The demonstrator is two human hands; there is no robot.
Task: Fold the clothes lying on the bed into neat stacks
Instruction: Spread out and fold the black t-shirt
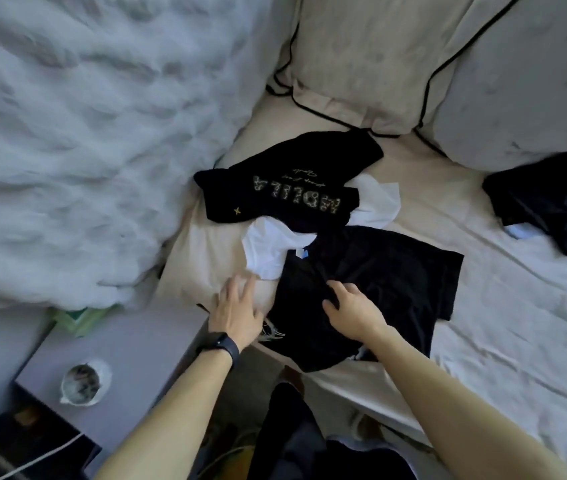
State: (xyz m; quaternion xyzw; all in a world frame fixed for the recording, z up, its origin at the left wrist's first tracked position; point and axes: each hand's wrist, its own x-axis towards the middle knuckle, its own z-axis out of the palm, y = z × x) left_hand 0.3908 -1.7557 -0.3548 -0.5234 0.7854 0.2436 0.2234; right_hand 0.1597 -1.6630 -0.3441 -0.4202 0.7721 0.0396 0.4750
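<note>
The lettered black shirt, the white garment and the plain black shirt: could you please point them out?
lettered black shirt [296,197]: head view, on its printed lettering.
white garment [266,252]: head view, on its near left part.
plain black shirt [396,271]: head view, on its flat middle.

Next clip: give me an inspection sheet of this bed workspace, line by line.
Surface: bed sheet, pale and wrinkled.
Job's things: plain black shirt spread nearest the person; printed black shirt beyond it; white garment partly under both; dark garment crumpled apart at the right.
Clutter: bowl on the nightstand; green item behind it, unclear what.
Grip: left hand flat, fingers straight, on a beige pillow; right hand pinches a fold of the plain black shirt.
Cables: white cable at the nightstand's near corner.
Surroundings: fluffy blanket at left; piped pillows at the head.
</note>
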